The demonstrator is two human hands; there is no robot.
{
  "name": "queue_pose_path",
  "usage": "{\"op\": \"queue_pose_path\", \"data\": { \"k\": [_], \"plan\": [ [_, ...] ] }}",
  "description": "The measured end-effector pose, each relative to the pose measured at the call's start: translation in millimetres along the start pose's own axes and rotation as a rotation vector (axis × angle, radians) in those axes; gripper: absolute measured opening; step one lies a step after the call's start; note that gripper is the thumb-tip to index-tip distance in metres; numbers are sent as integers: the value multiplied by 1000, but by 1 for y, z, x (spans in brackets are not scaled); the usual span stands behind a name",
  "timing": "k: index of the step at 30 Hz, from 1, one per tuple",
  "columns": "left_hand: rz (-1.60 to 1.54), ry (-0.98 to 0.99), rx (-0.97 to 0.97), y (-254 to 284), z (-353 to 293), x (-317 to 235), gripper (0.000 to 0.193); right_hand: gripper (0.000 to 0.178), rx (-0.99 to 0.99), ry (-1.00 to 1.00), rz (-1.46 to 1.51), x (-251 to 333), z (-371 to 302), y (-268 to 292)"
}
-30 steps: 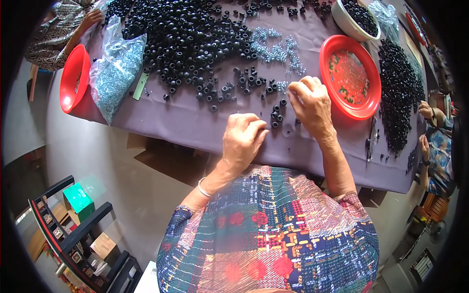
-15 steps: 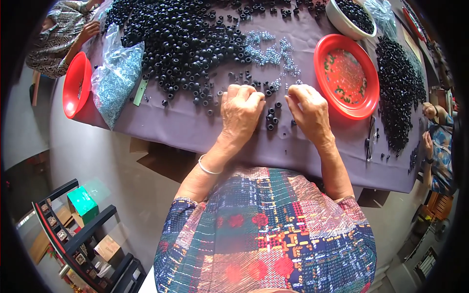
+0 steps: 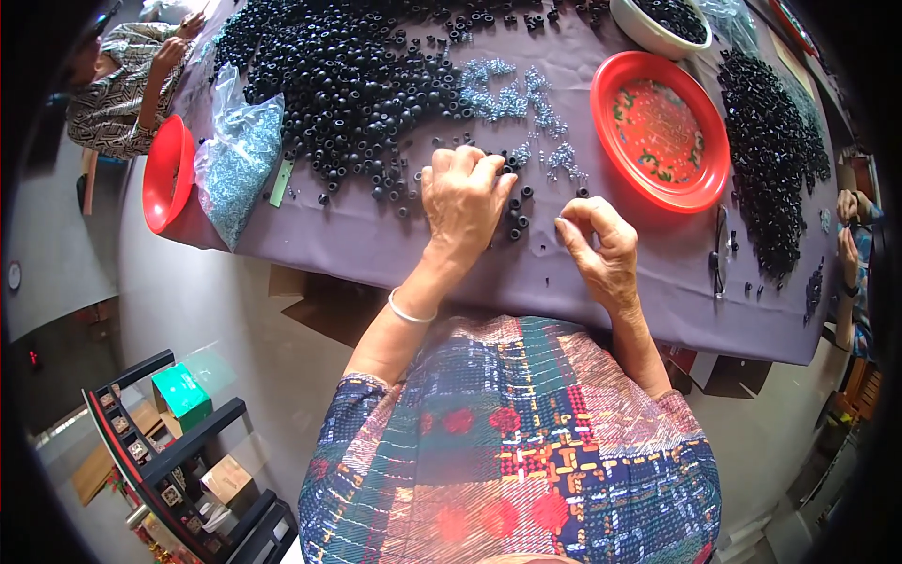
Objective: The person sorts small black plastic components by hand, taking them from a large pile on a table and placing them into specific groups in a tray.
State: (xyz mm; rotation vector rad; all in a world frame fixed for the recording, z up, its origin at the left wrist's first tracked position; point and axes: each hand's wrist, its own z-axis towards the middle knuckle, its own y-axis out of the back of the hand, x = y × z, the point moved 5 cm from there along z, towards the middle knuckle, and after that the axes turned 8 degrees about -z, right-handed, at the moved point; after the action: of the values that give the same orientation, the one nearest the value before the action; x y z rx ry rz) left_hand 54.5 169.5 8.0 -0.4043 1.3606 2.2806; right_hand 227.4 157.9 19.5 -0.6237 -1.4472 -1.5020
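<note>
My left hand (image 3: 462, 199) is over the near edge of a large heap of black parts (image 3: 362, 103), its fingers curled down and closed. Whatever it holds is hidden beneath the fingers. A few loose black ring-like parts (image 3: 516, 218) lie just right of it. My right hand (image 3: 601, 246) hovers nearer to me, thumb and forefinger pinched together, and anything between them is too small to name. Beyond both hands, small clear bluish pieces (image 3: 496, 89) are scattered on the purple cloth.
A red plate (image 3: 601, 122) is at right, beside a pile of black pieces (image 3: 770, 179). A white bowl (image 3: 648, 38) stands behind. At left are a plastic bag of bluish pieces (image 3: 240, 150) and a red bowl (image 3: 162, 188). Other people sit at both sides.
My right hand has drawn back toward me, away from the scattered bluish pieces. My left hand has stayed near the black parts, its fingers still curled. The view has shifted slightly.
</note>
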Motion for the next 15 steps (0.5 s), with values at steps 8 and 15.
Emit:
{"op": "queue_pose_path", "data": {
  "k": [8,15],
  "plan": [
    [-117,-67,16,3,0,-6,19,11,-43,-11,12,-4,-17,11],
    [-1654,813,290,6,-47,-8,23,9,16,-112,320,6,-21,11]
  ]
}}
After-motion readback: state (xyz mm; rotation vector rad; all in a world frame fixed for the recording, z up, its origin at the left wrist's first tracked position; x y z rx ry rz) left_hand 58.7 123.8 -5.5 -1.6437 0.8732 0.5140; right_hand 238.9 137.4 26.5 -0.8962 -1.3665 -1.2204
